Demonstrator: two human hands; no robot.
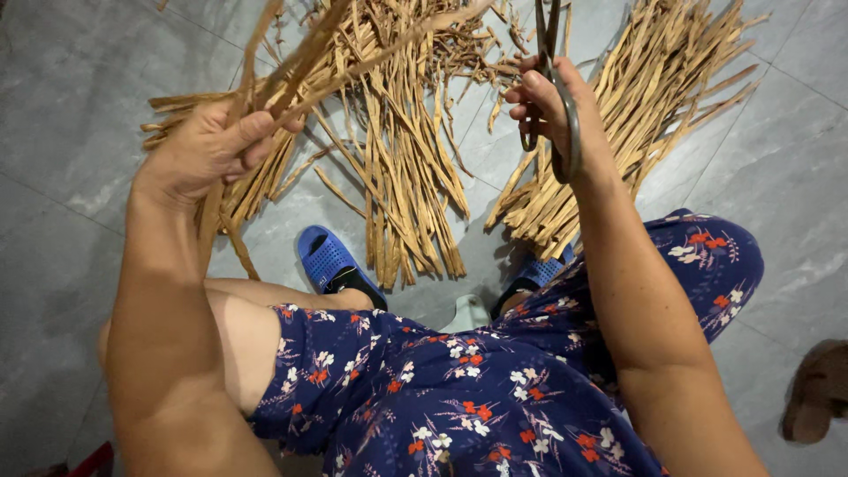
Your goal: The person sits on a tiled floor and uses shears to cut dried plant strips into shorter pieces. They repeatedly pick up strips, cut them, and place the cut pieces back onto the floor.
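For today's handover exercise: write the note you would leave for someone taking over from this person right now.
Left hand: grip shut on a bunch of tan strips, raised.
Right hand: fingers through the scissors; blades point up, whether open cannot be told.
On the grey floor: a loose pile of strips ahead, a neater pile at right.
Done and left: cannot tell which pile is finished.

You're gripping dry, matt tan fibrous strips and dark dull metal scissors above glossy grey stone tiles.

Grey tiled floor carries dried strip piles.
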